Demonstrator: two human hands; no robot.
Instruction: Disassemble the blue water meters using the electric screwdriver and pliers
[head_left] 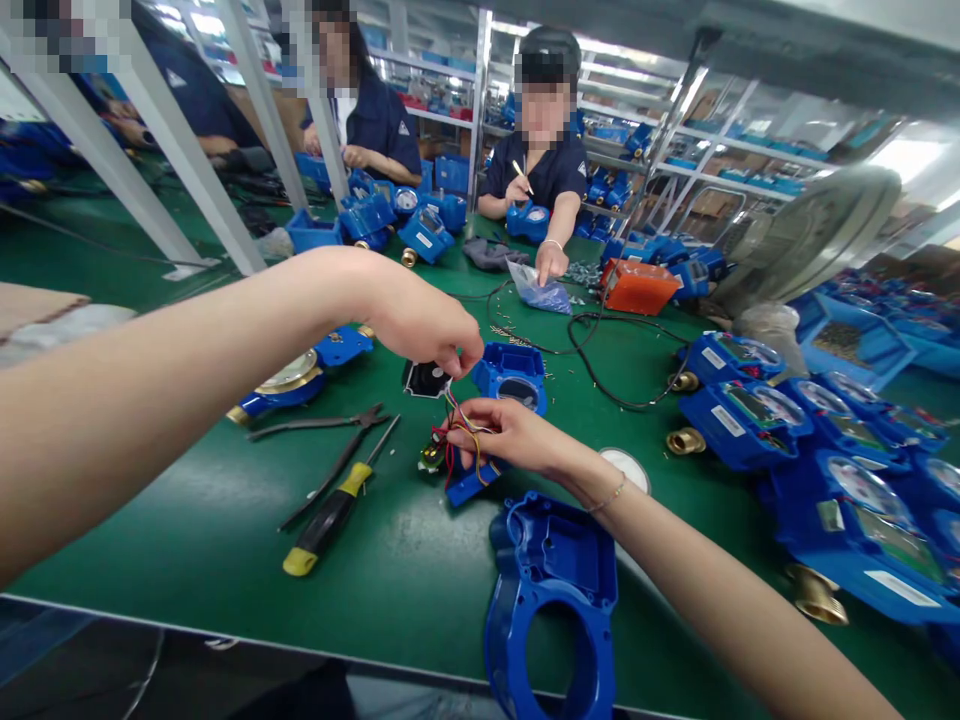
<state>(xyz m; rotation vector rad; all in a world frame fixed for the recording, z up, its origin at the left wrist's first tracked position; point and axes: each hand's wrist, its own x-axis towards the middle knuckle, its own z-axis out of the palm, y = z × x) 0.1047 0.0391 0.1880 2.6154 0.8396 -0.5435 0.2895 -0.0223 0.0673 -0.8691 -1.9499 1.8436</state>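
My left hand [424,318] reaches in from the left with its fingers pinched at the edge of a small black square part [427,378]. Thin coloured wires [474,440] run down from that part to my right hand [504,432], whose fingers are closed on them. By the right fingertips is a small circuit board [431,455] with red leads. Below it lies a blue plastic piece [472,484], partly covered by the hand. A blue housing with a round window [517,372] sits just behind my hands. Nearer me lies an open blue meter casing [555,560] with a large round hole.
Pliers [322,425] and a yellow-black screwdriver [337,515] lie at left. Several blue meters [750,420] with brass fittings crowd the right. Loose screws [510,335], a black cable [592,365] and an orange box [640,287] lie behind. A co-worker's hand [551,262] touches a plastic bag.
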